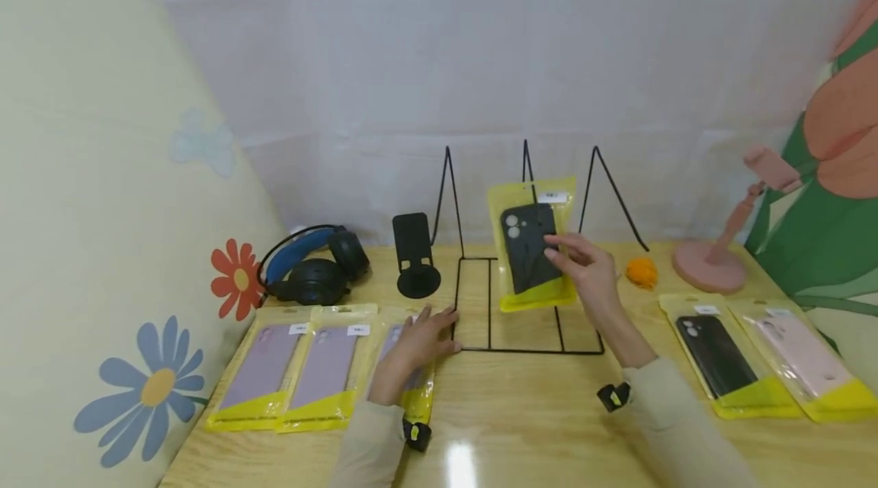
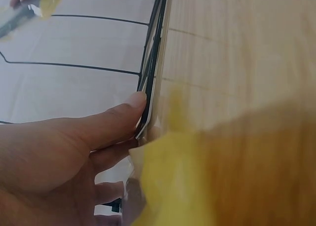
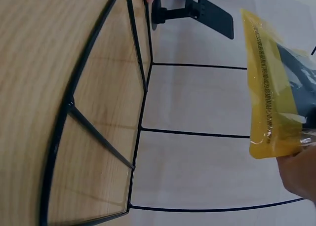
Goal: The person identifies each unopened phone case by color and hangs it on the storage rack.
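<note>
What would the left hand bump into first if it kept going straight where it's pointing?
Probably the black wire rack: the left hand is right at its near left corner, seemingly touching it, though depth is unclear.

You've 6 packs (image 1: 528,252) total: 3 purple packs (image 1: 321,366), 2 blk packs (image 1: 716,354), 1 pink pack (image 1: 802,354). You've also 1 wire rack (image 1: 531,352) w/ 3 tall peaks (image 1: 447,150), 1 headset (image 1: 317,278), 2 stands (1 blk stand (image 1: 413,240) + 1 pink stand (image 1: 728,236)), 1 orange ball (image 1: 642,273), 1 table (image 1: 521,412). On you: 2 blk wrist units (image 1: 417,436), 1 per arm. Pics on your L wall: 2 flowers, i.e. 1 red flower (image 1: 240,278) & 1 blue flower (image 1: 158,387), plus 1 butterfly (image 1: 203,142).
</note>
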`<state>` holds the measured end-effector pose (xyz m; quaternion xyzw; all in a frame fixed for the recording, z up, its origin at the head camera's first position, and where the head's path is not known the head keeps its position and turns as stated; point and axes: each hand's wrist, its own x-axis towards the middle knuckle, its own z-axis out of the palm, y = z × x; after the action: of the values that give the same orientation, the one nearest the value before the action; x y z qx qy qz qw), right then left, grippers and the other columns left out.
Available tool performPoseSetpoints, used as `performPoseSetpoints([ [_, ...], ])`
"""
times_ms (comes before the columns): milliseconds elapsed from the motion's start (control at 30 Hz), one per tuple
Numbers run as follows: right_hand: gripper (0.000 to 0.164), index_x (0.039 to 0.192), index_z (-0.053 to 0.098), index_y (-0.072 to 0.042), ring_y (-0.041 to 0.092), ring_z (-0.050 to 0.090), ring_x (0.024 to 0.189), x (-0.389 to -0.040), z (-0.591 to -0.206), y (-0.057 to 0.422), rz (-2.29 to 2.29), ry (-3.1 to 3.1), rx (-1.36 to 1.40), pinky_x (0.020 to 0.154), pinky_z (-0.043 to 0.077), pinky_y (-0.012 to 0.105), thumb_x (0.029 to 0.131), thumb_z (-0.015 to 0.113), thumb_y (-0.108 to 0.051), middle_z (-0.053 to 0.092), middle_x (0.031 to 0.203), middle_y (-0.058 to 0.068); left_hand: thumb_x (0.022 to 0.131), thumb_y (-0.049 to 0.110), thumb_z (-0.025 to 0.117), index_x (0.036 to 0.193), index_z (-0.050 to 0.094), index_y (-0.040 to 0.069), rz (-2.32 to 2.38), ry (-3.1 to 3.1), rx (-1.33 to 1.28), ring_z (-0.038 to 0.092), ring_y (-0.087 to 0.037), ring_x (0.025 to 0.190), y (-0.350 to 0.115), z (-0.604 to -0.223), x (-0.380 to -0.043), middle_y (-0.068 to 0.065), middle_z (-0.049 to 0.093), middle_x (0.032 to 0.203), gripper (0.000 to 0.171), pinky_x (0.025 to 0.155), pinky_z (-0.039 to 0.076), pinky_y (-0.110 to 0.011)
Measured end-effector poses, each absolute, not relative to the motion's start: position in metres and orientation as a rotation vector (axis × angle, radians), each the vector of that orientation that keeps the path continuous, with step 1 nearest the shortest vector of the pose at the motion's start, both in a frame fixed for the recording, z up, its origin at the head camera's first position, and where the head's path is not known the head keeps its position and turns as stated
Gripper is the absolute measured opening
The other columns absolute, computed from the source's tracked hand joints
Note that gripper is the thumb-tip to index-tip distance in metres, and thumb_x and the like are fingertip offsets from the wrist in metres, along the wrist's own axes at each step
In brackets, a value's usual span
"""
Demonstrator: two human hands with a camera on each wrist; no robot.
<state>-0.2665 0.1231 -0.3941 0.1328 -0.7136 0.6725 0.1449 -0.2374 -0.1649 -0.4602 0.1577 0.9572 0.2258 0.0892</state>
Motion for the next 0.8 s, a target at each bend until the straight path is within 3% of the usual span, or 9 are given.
performPoseSetpoints([
  [67,0.032,0.115,0.069,-0.003,0.01,0.056,0.088,-0.282,-0.394,0.123,1.948,-2.036,0.385,0.074,0.05,0.019,0.088,0.072,-0.021,0.063,0.111,-0.001,0.09,0.027,0.068,0.14,0.05,0.006,0.673,2.841,0.477,0.021,-0.047,0.14,-0.163,-0.462,-0.236,-0.01,0.038,0.151,0.057,0.107,0.013,-0.068],
  [467,0.024,0.113,0.069,-0.005,0.013,0.062,0.1,-0.349,-0.393,0.123,2.003,-2.072,0.233,0.09,0.049,0.031,0.09,0.068,-0.012,0.064,0.121,0.005,0.089,0.026,0.068,0.14,0.05,0.006,0.669,2.828,0.494,0.021,-0.047,0.14,-0.159,-0.468,-0.229,-0.01,0.039,0.151,0.057,0.108,0.013,-0.068],
  [667,0.028,0.114,0.07,-0.004,0.016,0.058,0.111,-0.35,-0.406,0.137,1.943,-2.129,0.298,0.096,0.047,0.033,0.09,0.069,-0.019,0.064,0.119,0.005,0.089,0.026,0.069,0.139,0.051,0.006,0.691,2.799,0.507,0.022,-0.048,0.139,-0.155,-0.476,-0.222,-0.011,0.039,0.15,0.057,0.107,0.013,-0.069],
  [800,0.029,0.117,0.068,-0.001,0.026,0.054,0.117,-0.334,-0.414,0.156,1.715,-2.269,0.38,0.095,0.047,0.043,0.093,0.065,-0.018,0.059,0.126,0.013,0.089,0.026,0.069,0.138,0.052,0.005,0.674,2.827,0.504,0.024,-0.048,0.139,-0.153,-0.476,-0.222,-0.012,0.041,0.149,0.056,0.107,0.015,-0.069],
])
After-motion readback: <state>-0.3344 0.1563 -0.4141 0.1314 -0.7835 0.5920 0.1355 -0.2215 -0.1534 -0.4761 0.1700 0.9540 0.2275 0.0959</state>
